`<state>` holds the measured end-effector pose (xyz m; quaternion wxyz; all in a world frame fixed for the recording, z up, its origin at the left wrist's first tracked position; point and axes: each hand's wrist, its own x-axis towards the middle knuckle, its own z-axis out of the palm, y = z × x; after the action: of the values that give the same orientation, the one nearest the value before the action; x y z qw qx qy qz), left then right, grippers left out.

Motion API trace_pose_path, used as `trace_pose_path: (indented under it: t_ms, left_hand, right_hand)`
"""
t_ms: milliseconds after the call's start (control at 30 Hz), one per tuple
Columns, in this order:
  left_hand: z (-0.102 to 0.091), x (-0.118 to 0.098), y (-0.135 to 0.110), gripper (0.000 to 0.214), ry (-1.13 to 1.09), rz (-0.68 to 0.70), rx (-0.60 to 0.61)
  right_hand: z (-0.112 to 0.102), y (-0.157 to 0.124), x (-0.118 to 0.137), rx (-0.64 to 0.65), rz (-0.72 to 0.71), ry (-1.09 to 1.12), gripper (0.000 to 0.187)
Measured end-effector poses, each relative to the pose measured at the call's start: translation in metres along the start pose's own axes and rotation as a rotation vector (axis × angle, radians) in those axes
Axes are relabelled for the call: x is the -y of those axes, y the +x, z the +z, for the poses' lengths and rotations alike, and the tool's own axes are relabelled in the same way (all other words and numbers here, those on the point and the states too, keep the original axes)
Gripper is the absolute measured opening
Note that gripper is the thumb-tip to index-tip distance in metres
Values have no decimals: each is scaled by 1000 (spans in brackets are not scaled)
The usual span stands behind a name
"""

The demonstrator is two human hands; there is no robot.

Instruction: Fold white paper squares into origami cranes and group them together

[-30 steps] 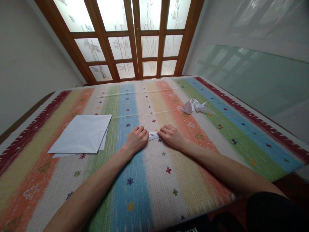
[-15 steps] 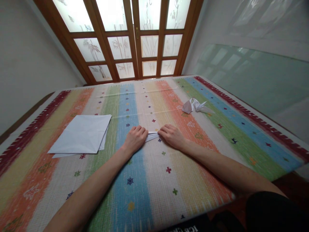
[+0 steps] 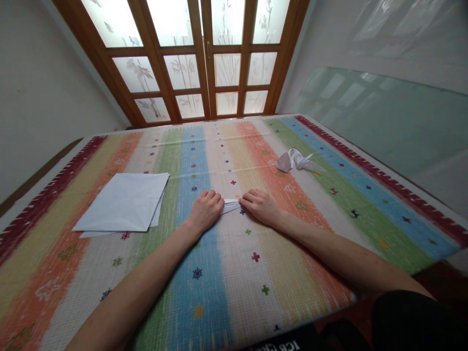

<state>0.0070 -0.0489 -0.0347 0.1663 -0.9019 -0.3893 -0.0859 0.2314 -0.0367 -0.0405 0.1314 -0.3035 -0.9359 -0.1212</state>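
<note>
A narrow folded piece of white paper [image 3: 231, 205] lies between my two hands near the middle of the table, with layered edges showing. My left hand [image 3: 206, 208] is closed on its left end, fingers curled. At the right end, my right hand [image 3: 259, 205] pinches the paper between thumb and fingers. Both hands rest low over the cloth. My fingers hide the two ends of the paper, so its full shape cannot be made out.
A stack of white paper sheets [image 3: 122, 202] lies to the left. Folded white paper cranes [image 3: 298, 160] sit at the back right. A striped tablecloth [image 3: 241, 292] covers the table. Beyond the far edge stand wooden doors with frosted panes [image 3: 204, 73].
</note>
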Motion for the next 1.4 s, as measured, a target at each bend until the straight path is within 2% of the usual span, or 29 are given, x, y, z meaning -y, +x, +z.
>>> trace_pose_path:
  t_ms: [233, 433, 567, 667, 733, 800, 867, 967, 1067, 1267, 1400]
  left_hand:
    - [-4, -7, -1, 21, 82, 28, -18]
    - [-2, -1, -11, 18, 46, -33, -17]
    - [1, 4, -18, 23, -20, -124, -115]
    - [-4, -2, -21, 34, -97, -149, -194]
    - [-9, -11, -21, 43, -150, -68, -134]
    - [-12, -20, -19, 63, -187, 16, 27]
    - [-13, -26, -16, 80, -219, 5, 179]
    - [-11, -29, -13, 83, -263, -59, 321]
    - [-9, -28, -13, 81, -295, -96, 349]
    - [-5, -26, -15, 81, -341, -91, 313]
    - [-3, -25, -16, 83, -348, -83, 293]
  right_hand:
    - [-2, 1, 2, 39, -14, -74, 16]
    - [-3, 4, 2, 64, -84, -61, 20]
    - [-4, 5, 1, 81, -85, -68, 19]
    - [-4, 6, 2, 79, -78, -65, 18]
    - [-5, 6, 2, 77, -71, -63, 17]
    - [-4, 6, 2, 75, -67, -65, 17]
    - [-4, 5, 1, 71, -60, -67, 18]
    - [-2, 2, -1, 57, -43, -62, 21]
    - [0, -4, -5, 43, -27, -45, 24]
    - [-5, -22, -11, 48, 51, 9, 25]
    - [-15, -15, -12, 64, 182, 162, 23]
